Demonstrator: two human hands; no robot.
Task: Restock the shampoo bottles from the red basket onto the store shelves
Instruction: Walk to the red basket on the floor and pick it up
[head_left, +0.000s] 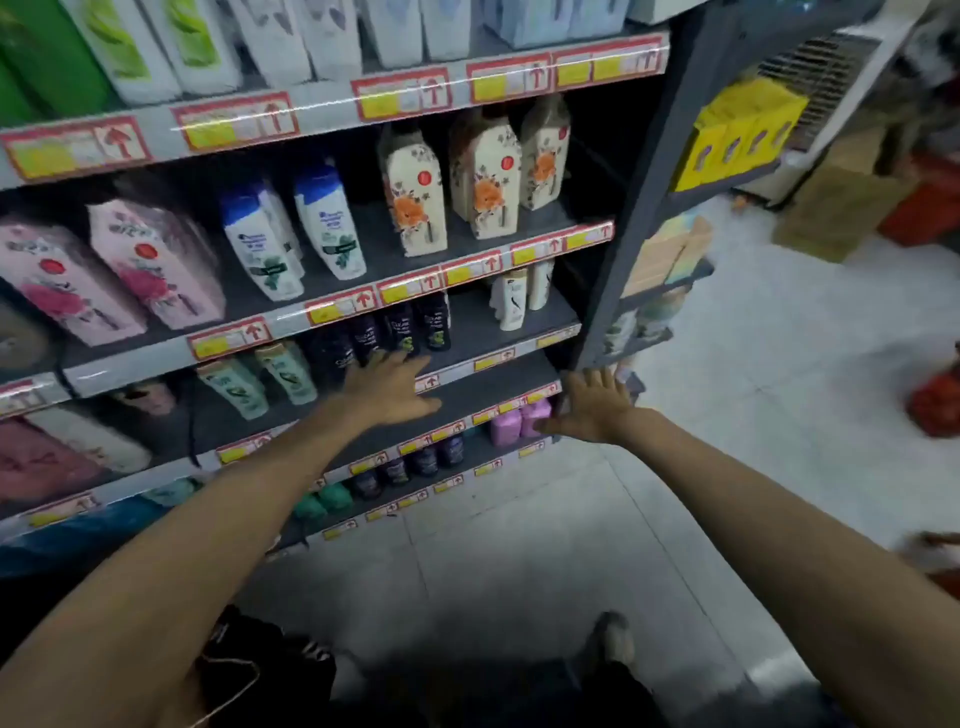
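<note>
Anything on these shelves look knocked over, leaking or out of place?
Nothing fallen or spilled that I can see. The only oddity is a bare stretch of shelf between the dark bottles and the white bottles.

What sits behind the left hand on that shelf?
A row of dark bottles stands behind the left hand, with pale green bottles to their left. The hand covers the nearest dark bottles' bases, so contact cannot be told.

Both arms stretch forward, left hand (387, 387) and right hand (592, 405) spread flat.
</note>
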